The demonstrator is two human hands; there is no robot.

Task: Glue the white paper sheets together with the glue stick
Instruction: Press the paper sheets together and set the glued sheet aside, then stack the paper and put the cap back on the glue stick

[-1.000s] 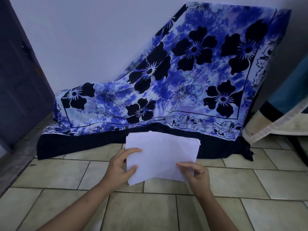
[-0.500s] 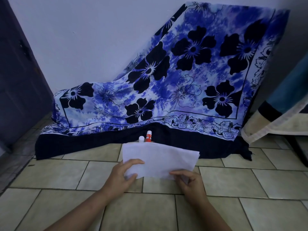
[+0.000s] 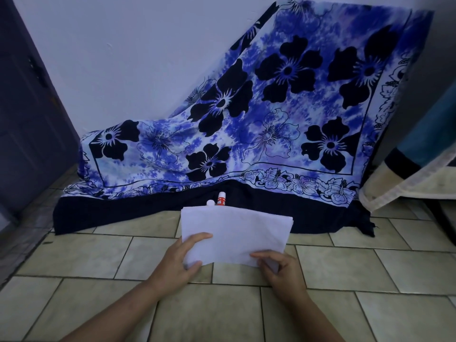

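Thin white paper sheets point(image 3: 237, 233) pinched at near corners by left hand point(image 3: 180, 260) and right hand point(image 3: 281, 267), red-and-white glue stick point(image 3: 221, 199) just beyond, beige tiled floor point(image 3: 370, 267) around.

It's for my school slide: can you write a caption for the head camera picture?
Left hand and right hand hold white paper sheets over tiled floor; glue stick stands behind.

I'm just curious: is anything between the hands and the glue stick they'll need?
Yes: the paper sheets, held by the left hand and right hand, lie between them and the glue stick, which stands just beyond the sheets' far edge, partly hidden.
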